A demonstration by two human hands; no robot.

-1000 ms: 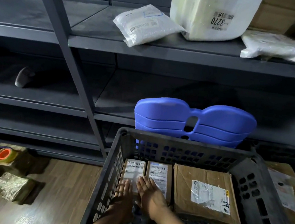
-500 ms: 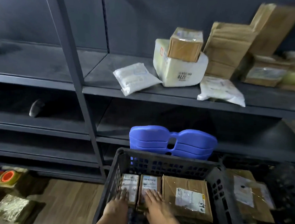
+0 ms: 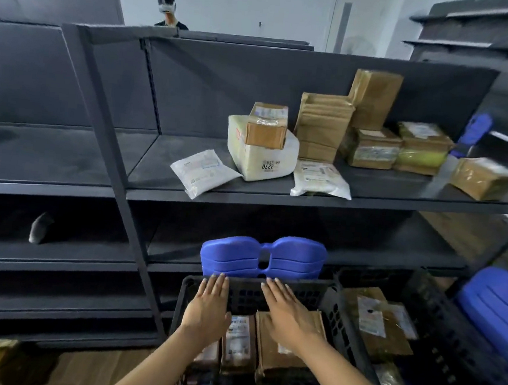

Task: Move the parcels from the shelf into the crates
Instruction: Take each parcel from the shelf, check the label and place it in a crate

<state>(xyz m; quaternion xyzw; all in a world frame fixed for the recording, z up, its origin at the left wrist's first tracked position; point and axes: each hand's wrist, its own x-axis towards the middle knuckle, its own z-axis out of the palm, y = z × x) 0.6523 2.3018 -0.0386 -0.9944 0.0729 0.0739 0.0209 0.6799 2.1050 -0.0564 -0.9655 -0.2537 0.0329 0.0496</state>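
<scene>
Hands work empty over a black crate (image 3: pixel 246 297): the left hand (image 3: pixel 210 306) and right hand (image 3: pixel 285 314) hover palm down above it. Their fingers are straight and held close together, gripping nothing, with the tips level with the crate's far rim. Inside the crate, under the hands, a small labelled carton (image 3: pixel 238 341) and a wider cardboard box (image 3: pixel 278 355) lie side by side. Right of the crate, a second crate (image 3: pixel 448 341) holds more brown parcels (image 3: pixel 379 329). Just behind the crate stands a blue chair back (image 3: pixel 262 256). Above and beyond the crate, the shelf (image 3: pixel 385 188) bears a white poly mailer (image 3: pixel 204 171), a large white parcel marked 3270 (image 3: pixel 261 159) and stacked brown boxes (image 3: pixel 323 127). One load appears stowed. The next reach likely goes up to the mailer, a soft, flat packet that calls for a pinch at its edge.
</scene>
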